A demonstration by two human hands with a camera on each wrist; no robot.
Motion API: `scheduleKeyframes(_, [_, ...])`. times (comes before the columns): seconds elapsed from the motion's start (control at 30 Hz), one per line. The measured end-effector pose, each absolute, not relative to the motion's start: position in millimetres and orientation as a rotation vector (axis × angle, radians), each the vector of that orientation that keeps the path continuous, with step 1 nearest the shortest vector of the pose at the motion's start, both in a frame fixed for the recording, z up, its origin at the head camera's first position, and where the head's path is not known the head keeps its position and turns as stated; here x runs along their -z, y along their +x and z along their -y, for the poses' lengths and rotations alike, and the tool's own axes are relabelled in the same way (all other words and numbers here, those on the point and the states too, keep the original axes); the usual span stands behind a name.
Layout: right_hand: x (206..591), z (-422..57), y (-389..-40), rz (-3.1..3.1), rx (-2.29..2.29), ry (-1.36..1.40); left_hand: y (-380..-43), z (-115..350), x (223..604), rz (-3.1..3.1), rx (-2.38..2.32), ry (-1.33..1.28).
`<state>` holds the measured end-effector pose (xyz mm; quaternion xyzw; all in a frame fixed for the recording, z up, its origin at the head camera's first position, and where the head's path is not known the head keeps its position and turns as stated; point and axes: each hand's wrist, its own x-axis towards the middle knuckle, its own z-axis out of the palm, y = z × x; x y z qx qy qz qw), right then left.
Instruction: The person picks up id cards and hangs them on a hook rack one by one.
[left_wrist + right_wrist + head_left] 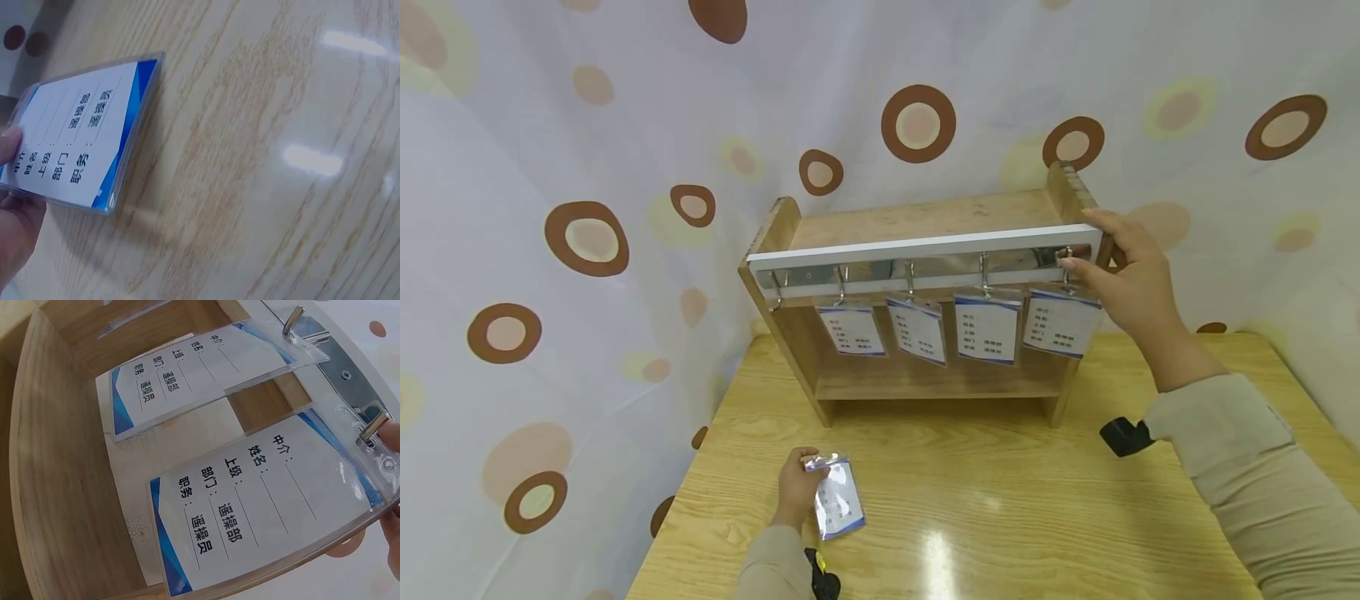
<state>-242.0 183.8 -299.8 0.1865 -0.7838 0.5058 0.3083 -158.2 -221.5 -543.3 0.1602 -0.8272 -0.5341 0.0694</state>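
Observation:
My left hand [796, 490] pinches the top of a clear-sleeved badge [841, 500] low over the table, its printed white card edged in blue. In the left wrist view, a thumb lies over one end of this badge [81, 134]. Up at the right end of the wooden hook rack [936, 388], my right hand [1131, 267] grips the corner, thumb at the last hook and a finger on the top edge. Below that thumb hangs a badge [1060, 323], seen close in the right wrist view. Further badges [987, 327] hang from the middle hooks; the leftmost hook [775, 296] carries none.
The rack stands on a glossy wood-grain table [970, 492], near the back. A curtain [625, 333] with brown and yellow spots hangs behind and at the left. Black wrist devices show at the right [1126, 436] and left cuffs.

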Motion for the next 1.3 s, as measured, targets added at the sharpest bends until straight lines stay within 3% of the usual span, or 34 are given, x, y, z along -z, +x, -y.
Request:
scheduleKeyframes(0.63, [302, -183, -242, 2.036, -1.327, 0.539, -171, 216, 488, 2.301, 1.783, 0.466])
scheduleKeyframes(1.3, [305, -178, -241, 2.009, -1.298, 0.529, -180, 205, 414, 2.192, 1.839, 0.277])
